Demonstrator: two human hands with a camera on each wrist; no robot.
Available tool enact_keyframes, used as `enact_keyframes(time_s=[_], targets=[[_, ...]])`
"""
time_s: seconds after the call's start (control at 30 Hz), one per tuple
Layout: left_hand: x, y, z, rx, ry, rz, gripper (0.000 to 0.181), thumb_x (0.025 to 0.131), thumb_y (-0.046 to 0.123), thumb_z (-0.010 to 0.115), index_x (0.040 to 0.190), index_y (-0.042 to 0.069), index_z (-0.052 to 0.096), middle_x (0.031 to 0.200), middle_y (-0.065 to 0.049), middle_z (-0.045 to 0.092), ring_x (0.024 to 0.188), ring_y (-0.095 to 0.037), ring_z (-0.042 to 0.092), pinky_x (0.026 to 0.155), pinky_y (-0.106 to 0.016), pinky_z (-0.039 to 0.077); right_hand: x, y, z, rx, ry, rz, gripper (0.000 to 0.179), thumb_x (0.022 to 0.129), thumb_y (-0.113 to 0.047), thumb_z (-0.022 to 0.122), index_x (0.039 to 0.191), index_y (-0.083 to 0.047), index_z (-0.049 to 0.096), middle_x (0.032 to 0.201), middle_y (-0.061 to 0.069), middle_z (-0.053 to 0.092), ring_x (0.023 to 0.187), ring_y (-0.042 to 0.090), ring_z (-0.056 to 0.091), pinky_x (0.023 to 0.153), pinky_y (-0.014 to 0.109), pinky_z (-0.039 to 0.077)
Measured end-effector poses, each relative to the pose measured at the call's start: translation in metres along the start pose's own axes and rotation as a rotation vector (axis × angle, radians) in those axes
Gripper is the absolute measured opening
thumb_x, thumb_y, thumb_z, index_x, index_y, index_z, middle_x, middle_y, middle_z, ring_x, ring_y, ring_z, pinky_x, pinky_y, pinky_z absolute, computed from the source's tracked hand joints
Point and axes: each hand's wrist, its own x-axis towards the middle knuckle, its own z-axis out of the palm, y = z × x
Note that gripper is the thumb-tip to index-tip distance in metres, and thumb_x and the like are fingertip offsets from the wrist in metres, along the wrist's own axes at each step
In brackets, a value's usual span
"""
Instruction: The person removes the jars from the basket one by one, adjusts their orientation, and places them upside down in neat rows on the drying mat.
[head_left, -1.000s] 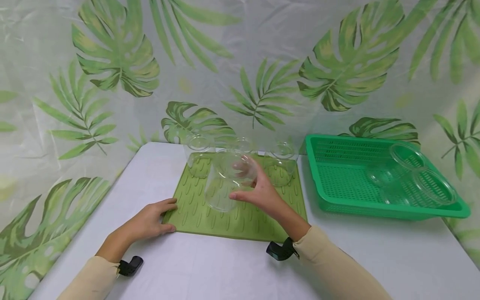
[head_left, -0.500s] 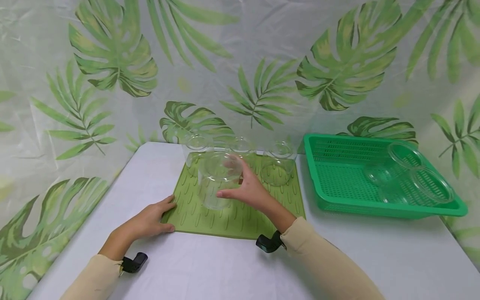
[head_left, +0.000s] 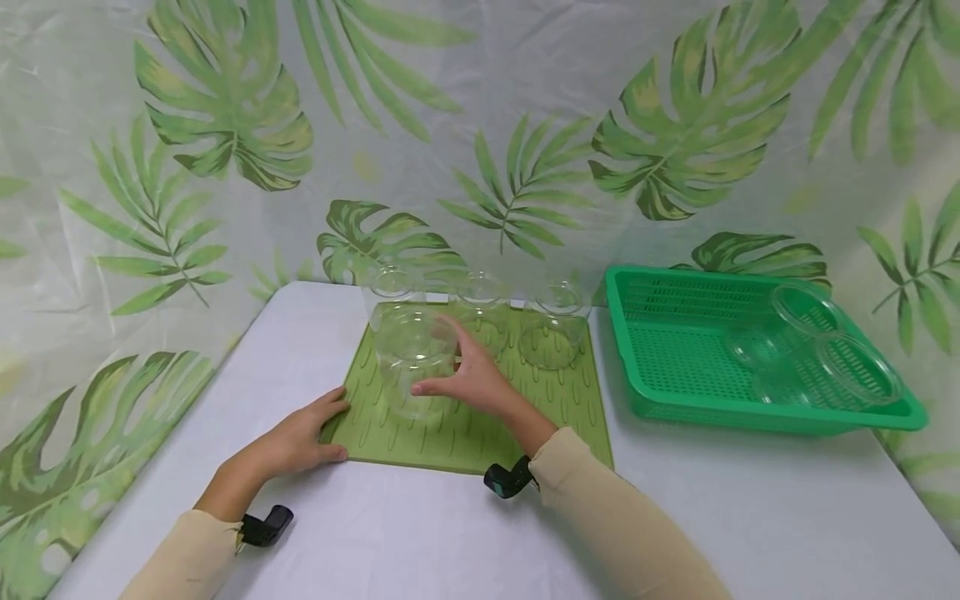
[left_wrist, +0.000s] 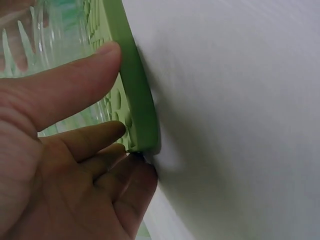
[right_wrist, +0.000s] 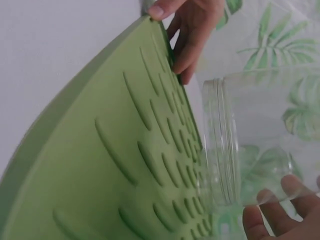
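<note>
My right hand (head_left: pixel 480 379) grips a transparent plastic jar (head_left: pixel 405 387) from its right side, thumb in front and fingers behind. In the right wrist view, the ridged end of this jar (right_wrist: pixel 220 145) faces down close over the green mat (right_wrist: pixel 110 165). At the mat's front left corner, my left hand (head_left: pixel 300 433) holds the edge, its thumb on the front side and fingers on the left side. The left wrist view has the thumb and fingers (left_wrist: pixel 100 135) around that corner. Three similar jars, the middle one (head_left: pixel 482 308) partly behind my right hand, stand along the mat's back.
Right of the mat sits a green plastic basket (head_left: pixel 750 418) with two more transparent jars (head_left: pixel 828 371) tilted at its right side. A leaf-patterned curtain (head_left: pixel 540 83) rises behind the white table (head_left: pixel 420 533). Each wrist wears a small black camera (head_left: pixel 266 527).
My right hand has carried the jar leftward and slightly down, to the left front of the back row. My left hand has stayed at the mat's corner.
</note>
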Motion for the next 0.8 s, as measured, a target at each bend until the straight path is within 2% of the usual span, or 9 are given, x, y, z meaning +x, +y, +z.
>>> enact_keyframes(time_s=[0.1,0.47,0.8], targets=[[-0.001,0.001,0.000,-0.004,-0.001,-0.010,0.073,0.084,0.016,0.077,0.143,-0.011,0.043,0.159,-0.030,0.026,0.144,-0.053,0.028,0.115,-0.064,0.032,0.004,0.004,0.007,-0.003,-0.005,0.003,0.102,0.074,-0.024,0.089,0.154,-0.034,0.028,0.156,0.001,0.043,0.138,0.029,0.045,0.113,0.048,0.043],[-0.001,0.001,0.003,0.004,0.040,0.018,0.075,0.081,0.018,0.079,0.139,-0.015,0.044,0.155,-0.034,0.028,0.141,-0.055,0.031,0.114,-0.064,0.032,0.013,0.016,0.028,0.049,-0.013,0.059,0.102,0.078,-0.027,0.086,0.157,-0.033,0.022,0.160,0.001,0.037,0.146,0.032,0.037,0.117,0.048,0.039],[-0.002,0.001,0.004,0.007,0.038,0.011,0.074,0.082,0.019,0.079,0.138,-0.015,0.045,0.156,-0.035,0.027,0.141,-0.055,0.031,0.112,-0.064,0.034,0.018,0.020,0.038,0.077,-0.001,0.073,0.100,0.080,-0.025,0.084,0.158,-0.032,0.022,0.162,0.002,0.034,0.148,0.033,0.034,0.119,0.049,0.036]])
